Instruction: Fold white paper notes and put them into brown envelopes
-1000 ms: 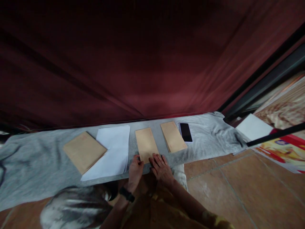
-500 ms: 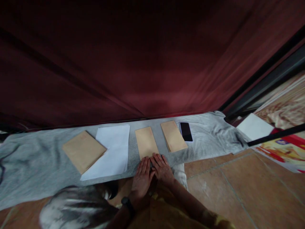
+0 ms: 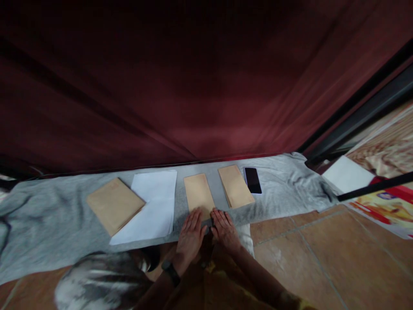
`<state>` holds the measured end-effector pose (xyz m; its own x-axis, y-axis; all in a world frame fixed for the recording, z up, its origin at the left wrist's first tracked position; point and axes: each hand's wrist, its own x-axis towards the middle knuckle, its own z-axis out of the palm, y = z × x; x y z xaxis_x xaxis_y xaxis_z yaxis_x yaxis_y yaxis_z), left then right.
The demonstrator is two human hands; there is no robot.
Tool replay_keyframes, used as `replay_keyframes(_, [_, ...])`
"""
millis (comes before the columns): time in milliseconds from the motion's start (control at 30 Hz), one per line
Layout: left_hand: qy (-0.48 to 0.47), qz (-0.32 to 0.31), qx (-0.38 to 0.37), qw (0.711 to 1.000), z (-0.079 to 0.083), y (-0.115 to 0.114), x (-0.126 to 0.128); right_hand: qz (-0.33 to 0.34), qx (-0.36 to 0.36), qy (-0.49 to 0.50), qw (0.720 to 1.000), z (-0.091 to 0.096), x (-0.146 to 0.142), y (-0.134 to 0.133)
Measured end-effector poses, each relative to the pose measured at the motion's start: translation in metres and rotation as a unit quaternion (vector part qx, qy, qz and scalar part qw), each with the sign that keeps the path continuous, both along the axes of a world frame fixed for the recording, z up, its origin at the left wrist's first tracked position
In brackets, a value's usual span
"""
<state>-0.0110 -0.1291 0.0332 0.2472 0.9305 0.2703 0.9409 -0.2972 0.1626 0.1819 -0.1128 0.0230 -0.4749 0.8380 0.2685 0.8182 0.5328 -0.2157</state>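
A brown paper envelope [image 3: 198, 191] lies flat on the grey cloth in front of me. Its near end is under my fingertips. My left hand [image 3: 191, 232], with a dark watch on the wrist, rests palm down, fingers stretched over the envelope's near left part. Flat at the near right corner lies my right hand [image 3: 225, 228], fingers extended. A gap separates the two hands, and neither grips anything. To the right sits a small stack of similar brown envelopes [image 3: 236, 186], beside a dark-screened phone [image 3: 253, 181].
White paper sheets [image 3: 157, 202] lie to the left, partly covered by a stack of wider brown envelopes [image 3: 115, 206]. Grey cloth [image 3: 54, 215] covers the long narrow surface. A dark red curtain [image 3: 206, 103] hangs behind it. Tiled floor [image 3: 290, 249] and a colourful box [image 3: 390, 206] are at right.
My hands have moved apart along the envelope's near edge; the right has slid to its right corner, the left slightly up onto it. The view has shifted slightly.
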Motion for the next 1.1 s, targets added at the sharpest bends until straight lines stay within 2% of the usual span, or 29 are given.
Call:
replay_keyframes(133, [-0.015,-0.017,-0.010,1.000,0.009,0.060,0.014,0.009,0.004,0.001,1.000,-0.001,0.000,0.000])
replay_keyframes(267, [-0.001,0.000,-0.039,0.999,0.008,0.110,0.017,0.011,0.001,-0.003,1.000,0.000,0.001,0.001])
replay_keyframes(367, [0.006,0.023,-0.049,0.999,0.004,0.127,0.008,0.011,-0.002,-0.002,1.000,0.000,0.001,0.001])
replay_keyframes(533, [0.012,0.064,-0.063,0.996,0.004,0.137,-0.021,0.007,-0.006,0.003,1.000,0.001,0.001,0.000])
replay_keyframes(633, [0.013,0.089,-0.062,0.994,0.007,0.129,-0.035,0.011,-0.001,0.007,1.000,0.000,0.001,0.000])
replay_keyframes(700, [0.007,0.093,-0.044,0.995,0.007,0.112,-0.036,0.012,0.003,0.009,1.000,-0.002,0.002,0.000])
replay_keyframes(833, [-0.005,0.016,-0.029,0.999,-0.002,0.052,-0.016,0.015,0.013,0.002,1.000,-0.006,0.002,0.001])
replay_keyframes(900, [0.001,-0.005,-0.035,0.999,-0.008,0.022,-0.005,0.020,0.015,-0.004,1.000,-0.007,0.003,0.001])
replay_keyframes(967, [0.005,-0.007,-0.039,0.999,-0.011,0.001,0.000,0.020,0.012,-0.004,1.000,-0.006,0.003,0.002])
replay_keyframes(1100, [0.010,-0.016,-0.037,0.999,-0.009,-0.013,-0.007,0.015,-0.006,0.005,1.000,0.000,0.005,0.001])
